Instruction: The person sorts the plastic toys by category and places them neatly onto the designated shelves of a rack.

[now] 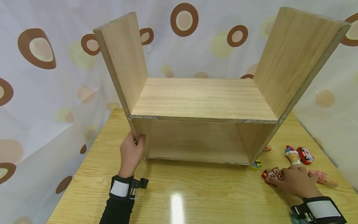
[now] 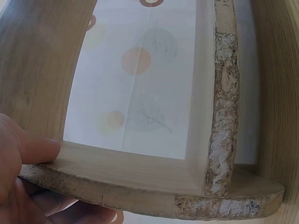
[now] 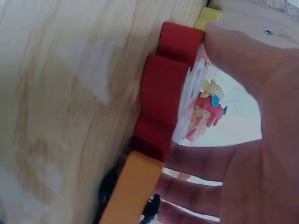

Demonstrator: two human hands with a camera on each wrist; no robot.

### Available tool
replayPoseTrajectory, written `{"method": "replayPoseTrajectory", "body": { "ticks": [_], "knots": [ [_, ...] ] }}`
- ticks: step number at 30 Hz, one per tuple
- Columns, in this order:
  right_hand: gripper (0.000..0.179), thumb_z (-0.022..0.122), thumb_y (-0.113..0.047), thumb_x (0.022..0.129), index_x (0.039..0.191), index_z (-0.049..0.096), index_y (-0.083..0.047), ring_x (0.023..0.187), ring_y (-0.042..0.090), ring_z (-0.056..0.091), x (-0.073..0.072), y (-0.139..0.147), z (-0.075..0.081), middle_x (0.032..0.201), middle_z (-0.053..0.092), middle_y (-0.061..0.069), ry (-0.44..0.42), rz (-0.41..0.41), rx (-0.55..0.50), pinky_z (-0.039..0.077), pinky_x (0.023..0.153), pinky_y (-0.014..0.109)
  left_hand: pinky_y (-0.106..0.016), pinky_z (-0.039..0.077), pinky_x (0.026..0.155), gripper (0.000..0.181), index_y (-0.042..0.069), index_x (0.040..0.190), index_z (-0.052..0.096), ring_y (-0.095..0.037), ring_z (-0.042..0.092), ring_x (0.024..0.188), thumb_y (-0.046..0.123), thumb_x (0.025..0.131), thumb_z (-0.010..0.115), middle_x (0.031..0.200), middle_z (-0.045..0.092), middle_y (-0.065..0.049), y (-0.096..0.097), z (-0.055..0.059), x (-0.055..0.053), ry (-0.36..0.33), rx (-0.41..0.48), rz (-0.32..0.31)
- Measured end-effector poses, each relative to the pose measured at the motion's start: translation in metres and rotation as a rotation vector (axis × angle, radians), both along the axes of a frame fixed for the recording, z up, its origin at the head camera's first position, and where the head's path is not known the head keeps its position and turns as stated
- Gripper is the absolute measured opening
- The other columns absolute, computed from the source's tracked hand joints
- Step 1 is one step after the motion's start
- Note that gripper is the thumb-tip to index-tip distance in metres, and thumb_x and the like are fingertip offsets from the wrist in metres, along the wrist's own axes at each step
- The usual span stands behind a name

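My left hand point(image 1: 132, 154) grips the lower left side panel of a light wooden shelf point(image 1: 204, 96), thumb on the inner face and fingers round the outside. The shelf has two tall side panels and an open top. In the left wrist view the thumb lies over the rough edge of the panel point(image 2: 135, 198). At the right, my right hand point(image 1: 299, 182) holds a red owl toy point(image 1: 272, 175) low at the tabletop, thumb at one end and fingers at the other. In the right wrist view its thick red side point(image 3: 163, 88) shows.
Right of the shelf lie an ice cream toy point(image 1: 292, 155), a red ambulance toy point(image 1: 305, 155) and a pink toy point(image 1: 320, 176), partly behind the right hand. A small yellow toy point(image 1: 256, 164) sits by the shelf's lower right corner. Patterned cloth point(image 1: 207, 46) hangs behind the table point(image 1: 218, 189).
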State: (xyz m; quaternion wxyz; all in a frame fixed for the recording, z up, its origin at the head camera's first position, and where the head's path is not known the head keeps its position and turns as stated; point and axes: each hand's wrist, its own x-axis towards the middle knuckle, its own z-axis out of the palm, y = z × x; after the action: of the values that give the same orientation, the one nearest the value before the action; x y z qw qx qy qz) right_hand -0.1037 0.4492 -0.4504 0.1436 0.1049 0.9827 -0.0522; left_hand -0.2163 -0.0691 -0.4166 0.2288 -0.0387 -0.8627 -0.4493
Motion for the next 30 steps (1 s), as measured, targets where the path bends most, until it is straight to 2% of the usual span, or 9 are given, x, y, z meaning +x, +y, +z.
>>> {"method": "replayPoseTrajectory", "body": {
  "ticks": [4, 8, 13, 17, 23, 26, 30],
  "knots": [
    [0.094, 0.062, -0.081, 0.074, 0.105, 0.060, 0.008, 0.101, 0.057, 0.045, 0.001, -0.003, -0.003, 0.100, 0.062, 0.029, 0.063, -0.015, -0.048, 0.035, 0.073, 0.075, -0.053, 0.060, 0.074, 0.033, -0.006, 0.120, 0.062, -0.040, 0.072, 0.097, 0.018, 0.097, 0.060, 0.116, 0.069, -0.028, -0.001, 0.000, 0.001, -0.013, 0.013, -0.004],
    [0.093, 0.071, -0.070, 0.075, 0.116, 0.051, 0.010, 0.088, 0.042, 0.059, 0.001, -0.008, -0.006, 0.095, 0.066, 0.025, 0.135, -0.015, -0.130, 0.042, 0.066, 0.059, -0.053, 0.060, 0.077, 0.035, -0.006, 0.123, 0.061, -0.040, 0.071, 0.102, 0.019, 0.098, 0.060, 0.119, 0.068, -0.028, -0.002, -0.001, 0.000, -0.019, 0.019, -0.020],
    [0.064, 0.075, -0.037, 0.086, 0.122, 0.046, 0.006, 0.072, 0.022, 0.064, 0.006, -0.018, -0.003, 0.093, 0.068, 0.022, 0.261, 0.040, -0.223, 0.047, 0.056, 0.034, -0.053, 0.060, 0.076, 0.034, -0.005, 0.121, 0.062, -0.039, 0.072, 0.100, 0.019, 0.098, 0.060, 0.118, 0.069, -0.027, -0.001, -0.003, 0.000, -0.001, 0.028, -0.018],
    [0.047, 0.073, -0.019, 0.087, 0.122, 0.051, 0.003, 0.074, 0.018, 0.064, 0.009, -0.031, 0.004, 0.095, 0.070, 0.017, 0.327, 0.106, -0.254, 0.047, 0.057, 0.031, -0.053, 0.060, 0.074, 0.033, -0.004, 0.120, 0.063, -0.039, 0.072, 0.098, 0.018, 0.097, 0.062, 0.116, 0.070, -0.026, -0.001, -0.006, 0.000, 0.012, 0.048, -0.003],
    [0.041, 0.076, -0.017, 0.086, 0.120, 0.059, 0.000, 0.077, 0.017, 0.065, 0.021, -0.056, 0.024, 0.100, 0.071, 0.014, 0.394, 0.150, -0.240, 0.049, 0.060, 0.031, -0.053, 0.060, 0.075, 0.034, -0.005, 0.122, 0.062, -0.039, 0.072, 0.100, 0.017, 0.096, 0.064, 0.117, 0.069, -0.027, 0.000, -0.007, 0.001, 0.012, 0.063, -0.004],
    [0.038, 0.081, -0.016, 0.080, 0.112, 0.064, -0.007, 0.075, 0.005, 0.061, 0.029, -0.074, 0.033, 0.094, 0.071, 0.002, 0.493, 0.237, -0.254, 0.049, 0.060, 0.027, -0.053, 0.060, 0.075, 0.034, -0.005, 0.122, 0.062, -0.040, 0.072, 0.100, 0.017, 0.095, 0.064, 0.117, 0.069, -0.027, 0.001, -0.006, 0.000, 0.020, 0.071, -0.006],
    [0.040, 0.087, -0.013, 0.071, 0.104, 0.064, -0.019, 0.074, -0.009, 0.053, 0.035, -0.102, 0.039, 0.091, 0.066, -0.014, 0.645, 0.403, -0.297, 0.049, 0.060, 0.021, -0.053, 0.060, 0.075, 0.034, -0.005, 0.121, 0.062, -0.040, 0.072, 0.099, 0.017, 0.096, 0.064, 0.116, 0.069, -0.027, -0.001, -0.007, 0.001, 0.013, 0.060, -0.006]
  ]
}}
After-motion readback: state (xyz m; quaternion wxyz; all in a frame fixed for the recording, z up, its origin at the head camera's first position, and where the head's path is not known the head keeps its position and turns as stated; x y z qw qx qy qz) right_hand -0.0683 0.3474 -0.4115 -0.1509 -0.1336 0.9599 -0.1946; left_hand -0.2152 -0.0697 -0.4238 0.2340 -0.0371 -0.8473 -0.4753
